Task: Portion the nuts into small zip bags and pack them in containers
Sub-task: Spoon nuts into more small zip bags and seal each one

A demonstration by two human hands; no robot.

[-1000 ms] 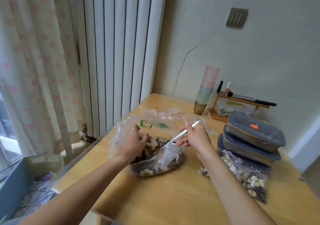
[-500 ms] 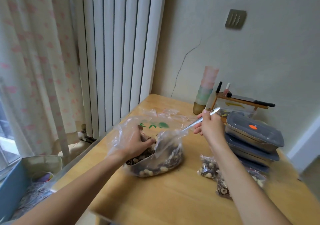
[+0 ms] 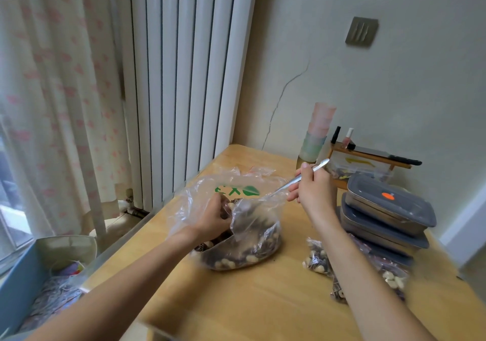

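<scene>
A large clear plastic bag with a green print lies open on the wooden table, its bottom full of mixed nuts. My left hand is inside the bag's mouth, fingers curled around something I cannot make out. My right hand grips a metal spoon whose bowl end points down into the bag. Small zip bags of nuts lie at the right, partly behind my right forearm. A stack of grey lidded metal containers stands beyond them.
Stacked pastel cups and a small wooden rack with bottles stand against the back wall. A white radiator and curtain fill the left. A blue box sits below the table's left edge.
My right hand has lifted the spoon handle up and to the right, away from the bag's middle. My left hand stays in the bag. The small zip bags have come into view.
</scene>
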